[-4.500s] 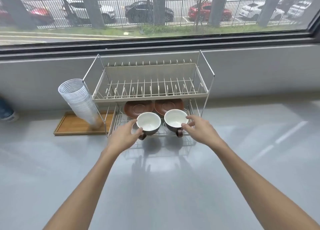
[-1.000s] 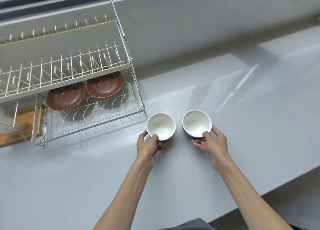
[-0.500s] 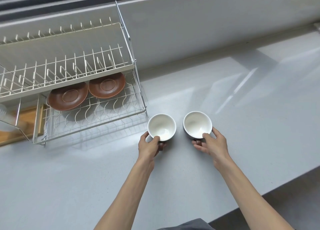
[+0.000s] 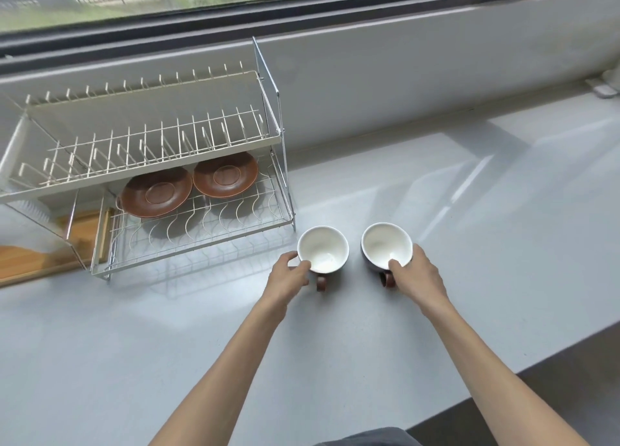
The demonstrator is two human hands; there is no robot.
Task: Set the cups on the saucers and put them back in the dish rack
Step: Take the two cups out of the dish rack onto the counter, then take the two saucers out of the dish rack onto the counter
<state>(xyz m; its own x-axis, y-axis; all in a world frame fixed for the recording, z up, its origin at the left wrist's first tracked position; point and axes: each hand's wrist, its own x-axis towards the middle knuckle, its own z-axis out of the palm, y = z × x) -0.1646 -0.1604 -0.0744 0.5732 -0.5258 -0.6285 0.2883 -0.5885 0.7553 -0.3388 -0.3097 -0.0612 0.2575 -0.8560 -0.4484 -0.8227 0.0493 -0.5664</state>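
Observation:
Two cups, white inside and dark brown outside, stand on the grey counter to the right of the dish rack (image 4: 283, 163). My left hand (image 4: 288, 279) grips the rim of the left cup (image 4: 322, 249); its brown handle points toward me. My right hand (image 4: 417, 274) grips the rim of the right cup (image 4: 385, 244), thumb inside. On the rack's lower wire shelf lie two brown saucers, one on the left (image 4: 156, 192) and one on the right (image 4: 225, 174). The upper shelf holds nothing.
A wooden tray (image 4: 37, 254) lies left of the rack, partly behind its frame. Behind the counter (image 4: 469, 244) runs a grey wall under a window. The counter's front edge cuts across at the lower right. A small white object (image 4: 605, 91) sits far right.
Since 4.5 s ago both cups came out of the rack onto the counter at its right. In the last second the cups stay put; the view tilted up, showing the window.

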